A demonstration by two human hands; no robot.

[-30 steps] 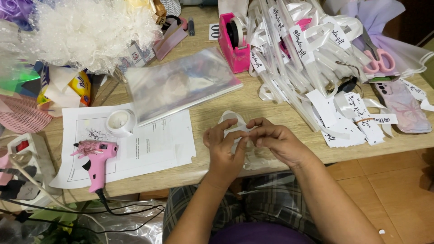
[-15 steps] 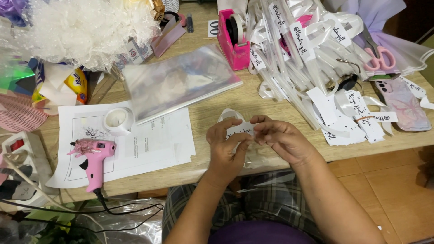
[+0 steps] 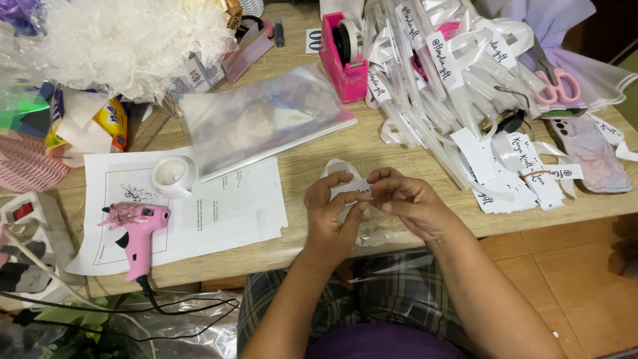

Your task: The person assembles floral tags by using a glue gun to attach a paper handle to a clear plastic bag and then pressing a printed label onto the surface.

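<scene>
— What have you got there? I can barely see it.

— A small piece of white ribbon (image 3: 347,181). My left hand (image 3: 332,216) and right hand (image 3: 409,203) meet over it at the front edge of the wooden table (image 3: 312,149), and my own fingers cover most of it. Only a loop shows above my left fingers. Both hands are pinching it, fingertips pressed together on the ribbon; how it is folded between them I can't make out.

— And under your hands?

— A clear plastic sheet (image 3: 379,233), hard to tell from the table because it is see-through.

— What else is cut off?

— The white tulle (image 3: 113,40) runs out of the top left corner, the power strip (image 3: 23,226) is cut by the left edge, and the pile of white ribbons (image 3: 438,73) half buries the pink scissors (image 3: 555,83). The pink glue gun (image 3: 136,229) lies on the paper sheet (image 3: 219,213), well apart from my hands.

— Anything changed in the last second?

— Little. My hands have stayed in the same spot on the ribbon; my right fingers have closed in a bit nearer my left thumb. The tape roll (image 3: 173,174) and glue gun haven't moved.
</scene>
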